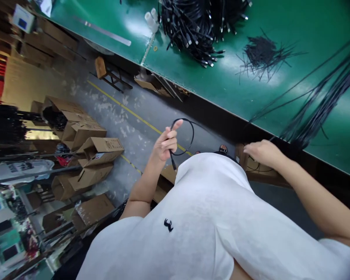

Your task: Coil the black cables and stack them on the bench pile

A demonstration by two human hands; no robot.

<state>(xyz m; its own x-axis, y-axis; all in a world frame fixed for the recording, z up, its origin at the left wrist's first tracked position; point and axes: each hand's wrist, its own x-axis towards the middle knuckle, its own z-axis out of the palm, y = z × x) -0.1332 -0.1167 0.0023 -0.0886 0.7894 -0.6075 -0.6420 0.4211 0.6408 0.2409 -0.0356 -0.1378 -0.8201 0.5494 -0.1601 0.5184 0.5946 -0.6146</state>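
My left hand is raised over the floor, its fingers closed on a black cable. The cable forms a single round loop to the right of the fingers, and one plug end hangs below the hand. From the top of the loop a blurred stretch runs off toward the right. My right hand is beside the front edge of the green table, with its fingers drawn together. Whether anything is between them is too blurred to see. Long black cables spill over the table edge just above my right hand.
On the green table lie a large bundle of black cables, a heap of short black ties and a clear strip. Open cardboard boxes and a wooden stool stand on the floor to the left.
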